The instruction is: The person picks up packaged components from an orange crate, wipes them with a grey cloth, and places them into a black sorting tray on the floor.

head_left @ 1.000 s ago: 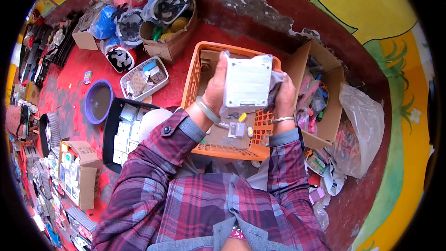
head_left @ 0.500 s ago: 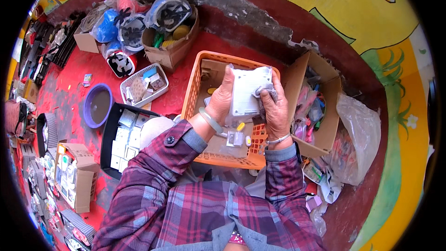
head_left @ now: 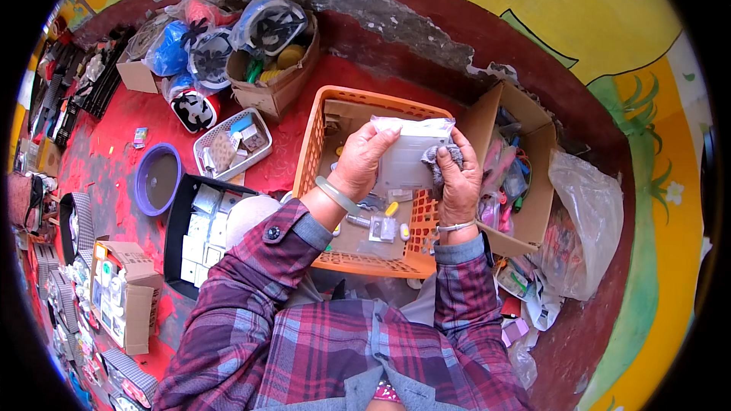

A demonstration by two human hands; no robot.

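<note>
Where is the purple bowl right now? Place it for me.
In the head view the purple bowl sits on the red floor at the person's left, between the small white basket and the black tray, well left of the orange crate.

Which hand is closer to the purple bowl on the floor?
Left. The left hand grips the white box on the side toward the purple bowl; the right hand holds its far side.

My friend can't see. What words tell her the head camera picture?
A person in a plaid shirt holds a flat white packet in the left hand, with a grey cloth in the right hand, over an orange basket on a red floor among cardboard boxes.
</note>
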